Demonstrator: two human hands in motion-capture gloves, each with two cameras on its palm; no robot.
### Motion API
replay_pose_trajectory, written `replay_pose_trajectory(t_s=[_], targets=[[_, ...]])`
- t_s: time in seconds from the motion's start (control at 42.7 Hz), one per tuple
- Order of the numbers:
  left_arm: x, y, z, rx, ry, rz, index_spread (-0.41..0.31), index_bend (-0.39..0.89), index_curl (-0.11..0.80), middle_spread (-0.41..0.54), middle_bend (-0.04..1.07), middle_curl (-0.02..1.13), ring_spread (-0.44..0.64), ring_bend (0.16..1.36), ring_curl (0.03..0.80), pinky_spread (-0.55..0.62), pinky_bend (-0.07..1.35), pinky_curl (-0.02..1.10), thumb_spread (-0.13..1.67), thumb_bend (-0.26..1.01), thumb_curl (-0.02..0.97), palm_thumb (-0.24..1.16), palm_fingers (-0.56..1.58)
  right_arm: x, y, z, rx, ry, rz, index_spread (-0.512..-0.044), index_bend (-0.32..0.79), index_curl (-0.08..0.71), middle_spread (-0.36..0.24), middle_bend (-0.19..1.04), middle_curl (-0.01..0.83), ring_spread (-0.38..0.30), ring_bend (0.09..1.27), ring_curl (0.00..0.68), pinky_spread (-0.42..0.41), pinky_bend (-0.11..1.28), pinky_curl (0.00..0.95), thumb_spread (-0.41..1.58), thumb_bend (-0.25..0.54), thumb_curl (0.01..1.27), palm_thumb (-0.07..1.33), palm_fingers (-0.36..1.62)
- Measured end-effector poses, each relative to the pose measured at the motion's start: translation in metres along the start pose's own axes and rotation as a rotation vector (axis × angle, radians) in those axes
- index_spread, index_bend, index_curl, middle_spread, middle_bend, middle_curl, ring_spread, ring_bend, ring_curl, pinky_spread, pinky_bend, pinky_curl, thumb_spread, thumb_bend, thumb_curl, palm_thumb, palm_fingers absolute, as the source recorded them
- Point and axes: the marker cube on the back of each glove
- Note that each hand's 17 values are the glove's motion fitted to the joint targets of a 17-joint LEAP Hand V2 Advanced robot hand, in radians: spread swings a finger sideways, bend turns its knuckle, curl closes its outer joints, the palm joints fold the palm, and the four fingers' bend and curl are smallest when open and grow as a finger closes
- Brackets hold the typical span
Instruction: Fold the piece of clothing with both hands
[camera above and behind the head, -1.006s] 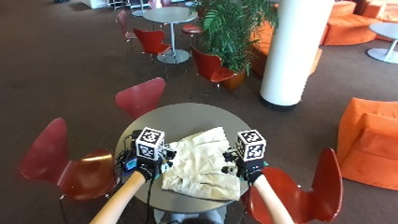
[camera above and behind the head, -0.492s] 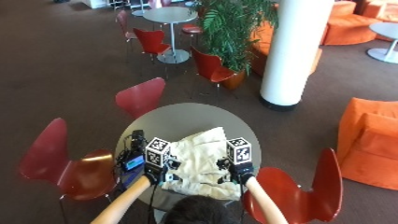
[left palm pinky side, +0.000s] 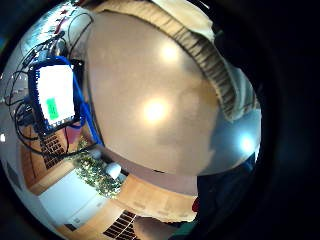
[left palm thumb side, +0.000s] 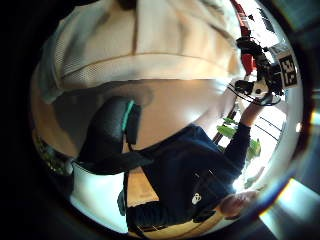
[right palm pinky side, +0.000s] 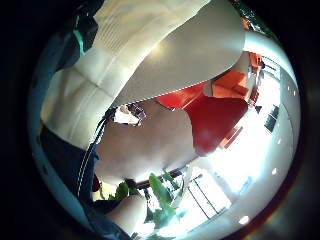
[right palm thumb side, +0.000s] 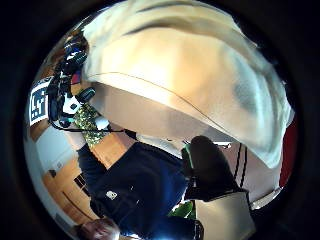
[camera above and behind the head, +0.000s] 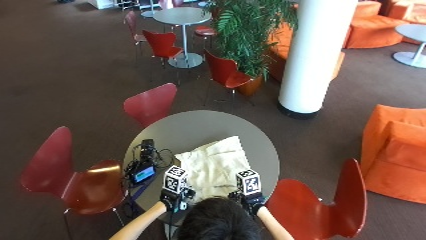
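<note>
A public lounge or café seating area: red moulded chairs (camera above and behind the head: 150, 102) ring the round grey tabletop (camera above and behind the head: 200, 125) under the hands, and beyond them stand another small table (camera above and behind the head: 181, 16), a potted palm (camera above and behind the head: 249, 30), a white column (camera above and behind the head: 313, 55) and orange sofas (camera above and behind the head: 396, 150) on brown carpet.

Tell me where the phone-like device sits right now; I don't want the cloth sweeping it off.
In the outside view, the device lies on the round table near its left edge, beside the cream garment.
</note>
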Motion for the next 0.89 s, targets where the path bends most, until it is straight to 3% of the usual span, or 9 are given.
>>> replay_pose_trajectory(t_s=[0.14, 0.187, 0.211, 0.257, 0.281, 0.351, 0.468, 0.609, 0.889], targets=[[0.006, 0.015, -0.009, 0.038, -0.003, -0.071, -0.141, 0.16, 0.316, -0.036, 0.25, 0.33, 0.06, 0.45, 0.28, 0.01, 0.42, 0.35, 1.07, 0.07, 0.331, 0.46, 0.58, 0.022, -0.003, -0.005, 0.363, 0.2, -0.069, -0.234, 0.13, 0.206, -0.11, 0.24, 0.402, -0.136, 0.5, 0.362, -0.082, 0.57, 0.36, 1.06, 0.029, 0.39, 0.73, 0.67], [0.007, 0.022, -0.012, 0.031, -0.022, -0.106, -0.14, 0.12, 0.306, -0.039, 0.23, 0.34, 0.06, 0.44, 0.28, 0.0, 0.42, 0.35, 1.08, 0.06, 0.331, 0.46, 0.53, 0.026, -0.012, -0.007, 0.411, 0.222, -0.061, -0.23, 0.1, 0.206, -0.108, 0.23, 0.405, -0.136, 0.5, 0.366, -0.085, 0.56, 0.359, 1.05, 0.0, 0.39, 0.71, 0.64], [0.006, 0.023, -0.011, 0.026, -0.033, -0.12, -0.153, 0.18, 0.328, -0.061, 0.27, 0.37, 0.02, 0.44, 0.294, -0.04, 0.43, 0.37, 1.09, 0.07, 0.341, 0.5, 0.66, 0.025, -0.013, -0.007, 0.412, 0.221, -0.059, -0.248, 0.17, 0.233, -0.125, 0.23, 0.411, -0.153, 0.51, 0.379, -0.124, 0.58, 0.378, 1.05, 0.042, 0.41, 0.78, 0.76], [0.006, 0.028, -0.011, 0.014, -0.059, -0.156, -0.167, 0.19, 0.335, -0.087, 0.26, 0.36, -0.02, 0.42, 0.289, -0.1, 0.45, 0.37, 1.1, 0.08, 0.347, 0.53, 0.79, 0.024, -0.017, -0.006, 0.416, 0.221, -0.055, -0.247, 0.13, 0.226, -0.125, 0.22, 0.406, -0.154, 0.49, 0.365, -0.131, 0.56, 0.36, 1.05, 0.03, 0.42, 0.79, 0.74], [0.007, 0.032, -0.012, 0.02, -0.07, -0.165, -0.161, 0.16, 0.327, -0.074, 0.23, 0.35, 0.0, 0.4, 0.277, -0.07, 0.41, 0.35, 1.1, 0.06, 0.344, 0.51, 0.67, 0.022, -0.025, -0.006, 0.441, 0.213, -0.081, -0.263, 0.17, 0.247, -0.14, 0.23, 0.416, -0.175, 0.51, 0.382, -0.18, 0.59, 0.376, 1.04, 0.056, 0.44, 0.84, 0.89], [0.016, 0.042, -0.019, 0.085, -0.08, -0.137, -0.191, 0.19, 0.349, -0.124, 0.25, 0.37, -0.08, 0.39, 0.289, -0.18, 0.46, 0.37, 1.14, 0.1, 0.359, 0.6, 0.94, 0.009, -0.059, -0.007, 0.546, 0.165, -0.261, -0.265, 0.21, 0.27, -0.174, 0.23, 0.417, -0.217, 0.51, 0.371, -0.27, 0.58, 0.35, 0.94, 0.061, 0.47, 0.92, 1.17], [0.018, 0.031, -0.009, 0.186, -0.038, -0.012, -0.223, 0.21, 0.383, -0.177, 0.25, 0.4, -0.16, 0.35, 0.308, -0.25, 0.43, 0.38, 1.21, 0.11, 0.361, 0.64, 1.07, 0.007, -0.048, -0.003, 0.442, 0.196, -0.399, -0.272, 0.18, 0.321, -0.214, 0.26, 0.449, -0.253, 0.61, 0.428, -0.332, 0.56, 0.372, 0.88, 0.05, 0.5, 0.98, 1.3], [0.029, 0.056, -0.023, 0.212, -0.017, 0.045, -0.239, 0.19, 0.406, -0.206, 0.23, 0.43, -0.2, 0.32, 0.33, -0.29, 0.4, 0.39, 1.25, 0.09, 0.358, 0.65, 1.1, 0.014, -0.006, -0.018, 0.382, 0.218, -0.455, -0.275, 0.17, 0.349, -0.234, 0.28, 0.468, -0.266, 0.63, 0.448, -0.362, 0.56, 0.376, 0.85, 0.025, 0.52, 1.01, 1.3], [0.024, 0.082, -0.097, 0.23, 0.028, 0.053, -0.254, 0.19, 0.443, -0.237, 0.21, 0.46, -0.24, 0.28, 0.354, -0.29, 0.34, 0.39, 1.33, 0.07, 0.353, 0.65, 1.13, 0.023, 0.054, -0.124, 0.486, 0.293, -0.331, -0.274, 0.16, 0.376, -0.251, 0.29, 0.487, -0.272, 0.64, 0.455, -0.377, 0.57, 0.378, 0.74, -0.024, 0.57, 1.02, 1.28]])
